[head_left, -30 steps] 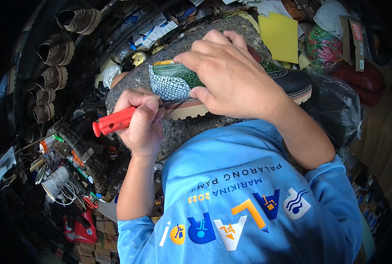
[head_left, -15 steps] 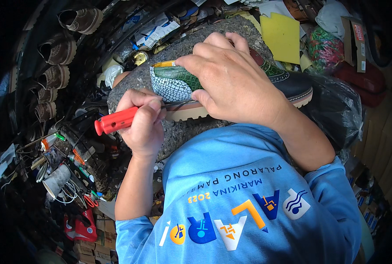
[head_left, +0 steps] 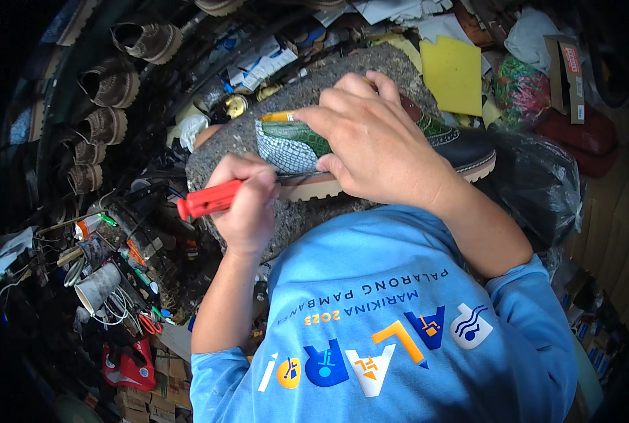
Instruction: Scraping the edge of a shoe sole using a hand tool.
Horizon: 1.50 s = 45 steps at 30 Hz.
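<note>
A shoe (head_left: pixel 286 153) lies on a rough grey block (head_left: pixel 226 151), toe pointing right. Its upper joins a white scale-patterned heel, green textured leather and a dark toe, above a cream lugged sole. My right hand (head_left: pixel 381 137) grips the shoe's middle from above, thumb on the near side and fingers over the far side. In my left hand (head_left: pixel 247 201) is an awl with a red handle (head_left: pixel 212 199), closed in the fist. That fist is beside the heel, at the seam between upper and sole. Blur and my fingers hide the awl's tip.
Several brown shoes (head_left: pixel 110 83) stand in a row at the left. Below them are a white cup (head_left: pixel 97 287), cables and loose tools. Behind the block lie yellow sheets (head_left: pixel 450 76) and papers. A dark plastic bag (head_left: pixel 540 180) sits right of the shoe's toe.
The view has shifted slightly, so the shoes and block appear lower. My left hand with the awl is a little blurred, still by the heel; my right hand keeps its grip.
</note>
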Available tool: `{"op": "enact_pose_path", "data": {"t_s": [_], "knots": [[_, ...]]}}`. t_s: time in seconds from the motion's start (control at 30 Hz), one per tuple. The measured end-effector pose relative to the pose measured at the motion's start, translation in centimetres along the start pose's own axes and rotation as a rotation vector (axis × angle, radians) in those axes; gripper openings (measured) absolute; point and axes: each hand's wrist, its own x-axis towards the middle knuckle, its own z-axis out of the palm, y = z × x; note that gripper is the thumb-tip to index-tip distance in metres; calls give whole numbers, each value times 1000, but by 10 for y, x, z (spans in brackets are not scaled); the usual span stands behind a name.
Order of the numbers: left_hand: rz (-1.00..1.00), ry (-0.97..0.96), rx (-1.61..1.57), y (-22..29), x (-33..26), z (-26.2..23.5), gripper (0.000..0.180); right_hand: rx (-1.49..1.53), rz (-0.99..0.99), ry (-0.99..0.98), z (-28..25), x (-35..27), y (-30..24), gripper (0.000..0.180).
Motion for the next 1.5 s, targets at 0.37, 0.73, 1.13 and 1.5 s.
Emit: {"op": "enact_pose_path", "data": {"t_s": [0.37,0.73,1.13,1.5], "knots": [[293,56,100,67,-9,-56,20,7,-195,27,-43,-15,-14,29],[235,-399,823,121,-5,-32,98,15,-551,77,-84,13,-25,29],[662,-217,815,201,-64,-64,39,-83,-905,490,-125,37,-101,26],[843,774,1037,322,-108,-84,48,54,-965,530,-137,33,-92,26]]}}
